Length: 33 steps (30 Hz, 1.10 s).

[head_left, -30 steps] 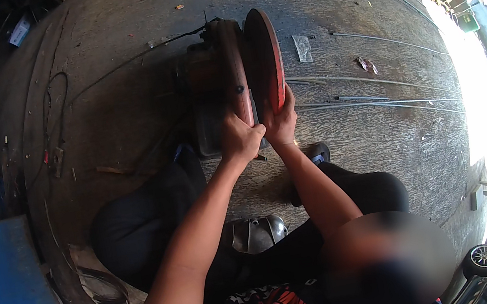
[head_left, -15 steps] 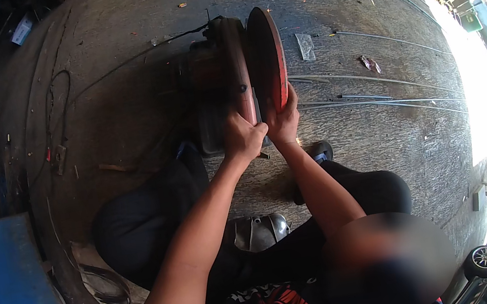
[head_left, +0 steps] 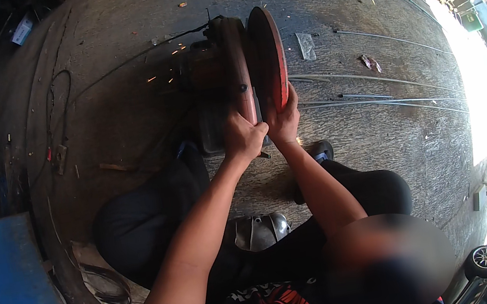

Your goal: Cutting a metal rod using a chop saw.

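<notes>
A chop saw with a long reddish curved guard (head_left: pixel 235 58) stands on the floor in front of me, its dark motor side to the left. Close along its right side stands a large red-rimmed metal disc (head_left: pixel 278 67), on edge. Around the lower edge of this disc my right hand (head_left: pixel 285 125) is closed. My left hand (head_left: pixel 244 136) is closed at the lower end of the guard, thumb toward my right hand; what its fingers hold is hidden. Small orange sparks (head_left: pixel 175 52) fly left of the saw.
A black cable (head_left: pixel 133 56) runs left from the saw. Thin metal rods (head_left: pixel 384 75) and a clear plastic wrapper (head_left: pixel 306 46) lie to the right. Between my legs sits a curved metal cover (head_left: pixel 261 233). A blue panel (head_left: pixel 16 283) stands at lower left.
Several orange sparks now show to the left of the saw, with a few stray ones at the upper right. Both hands, the disc and the saw keep the same places.
</notes>
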Available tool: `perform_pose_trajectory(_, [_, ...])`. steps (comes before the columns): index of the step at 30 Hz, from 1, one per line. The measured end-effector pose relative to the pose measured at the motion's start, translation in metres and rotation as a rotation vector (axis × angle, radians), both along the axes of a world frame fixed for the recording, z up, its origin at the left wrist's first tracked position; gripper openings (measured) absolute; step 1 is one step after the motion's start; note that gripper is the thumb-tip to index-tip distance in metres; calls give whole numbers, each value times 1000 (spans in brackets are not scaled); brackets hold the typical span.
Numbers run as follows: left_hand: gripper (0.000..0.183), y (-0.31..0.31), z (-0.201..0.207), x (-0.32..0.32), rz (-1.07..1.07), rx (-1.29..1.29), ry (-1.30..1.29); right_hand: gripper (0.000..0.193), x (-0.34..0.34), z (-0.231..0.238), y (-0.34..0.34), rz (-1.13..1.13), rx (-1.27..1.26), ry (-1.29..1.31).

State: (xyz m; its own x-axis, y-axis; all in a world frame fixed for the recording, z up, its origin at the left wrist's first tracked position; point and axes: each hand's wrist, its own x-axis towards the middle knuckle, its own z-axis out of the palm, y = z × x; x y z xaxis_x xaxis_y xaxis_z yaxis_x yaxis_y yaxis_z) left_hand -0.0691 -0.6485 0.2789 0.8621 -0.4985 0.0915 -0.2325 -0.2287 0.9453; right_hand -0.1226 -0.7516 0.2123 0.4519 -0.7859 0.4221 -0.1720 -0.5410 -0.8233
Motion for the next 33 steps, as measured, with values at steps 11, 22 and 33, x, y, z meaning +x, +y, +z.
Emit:
perform_pose_trajectory(11, [38, 0, -5, 1, 0, 4, -12, 57, -2, 7, 3, 10, 38, 30])
perform_pose_trajectory(22, [40, 1, -3, 1, -2, 22, -8, 56, -2, 9, 3, 39, 63, 30])
perform_pose_trajectory(33, [40, 0, -1, 0, -16, 9, 8, 56, -3, 8, 3, 35, 66, 39])
